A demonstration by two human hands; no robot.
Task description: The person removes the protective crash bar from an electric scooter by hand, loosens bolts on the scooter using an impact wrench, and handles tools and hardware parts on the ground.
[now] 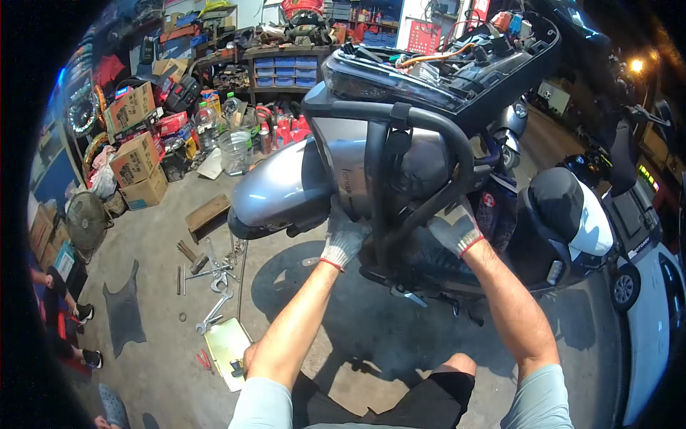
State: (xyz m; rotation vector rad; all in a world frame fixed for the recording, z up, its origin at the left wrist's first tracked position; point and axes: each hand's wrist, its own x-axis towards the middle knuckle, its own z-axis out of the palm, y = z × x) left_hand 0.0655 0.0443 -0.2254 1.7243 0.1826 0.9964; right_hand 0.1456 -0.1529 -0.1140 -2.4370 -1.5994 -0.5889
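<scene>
A scooter (286, 182) with a silver-grey front fender stands before me, its upper front body opened up. A thick black tubular bar frame (375, 171) loops around its front panel (346, 171). My left hand (346, 236), in a white knit glove with a red cuff edge, presses at the lower left of the panel, its fingers lost against the dark parts. At the lower right of the bar frame, my right hand (456, 230), gloved alike, closes on the tube. Part of its fingers is hidden behind the bar.
Wrenches (220, 282), a hammer (191, 256) and a yellowish tray (230, 350) lie on the concrete floor to the left. Cardboard boxes (136, 159) and bottles (236, 150) crowd the back left. A white car (652, 300) stands at right; another person's legs (71, 314) show at left.
</scene>
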